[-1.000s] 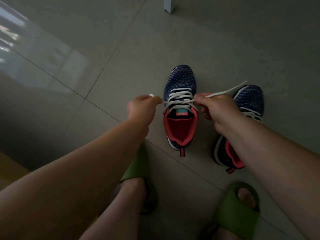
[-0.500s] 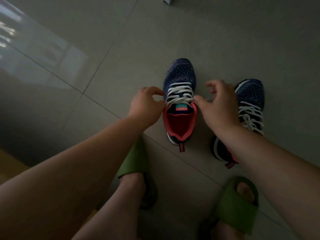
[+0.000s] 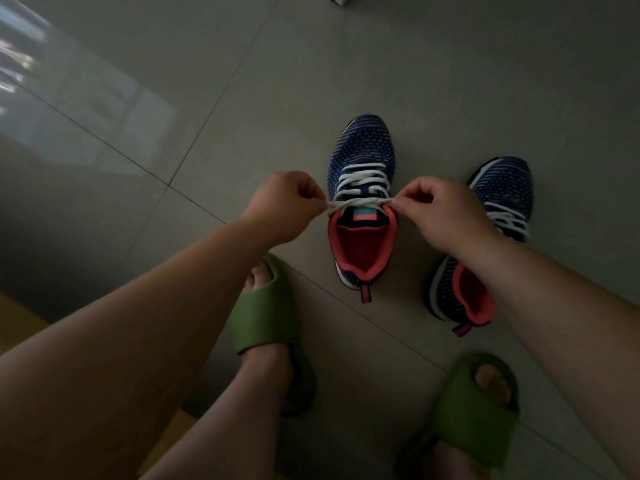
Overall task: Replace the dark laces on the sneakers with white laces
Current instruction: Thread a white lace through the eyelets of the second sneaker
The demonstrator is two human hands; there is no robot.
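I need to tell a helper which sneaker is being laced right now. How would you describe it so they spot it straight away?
On the grey tiled floor, two navy knit sneakers with coral lining stand ahead of the person's green slides. It is the left sneaker, nearer the middle of the view. Unlike the right sneaker, both hands pinch its white lace taut across its tongue.
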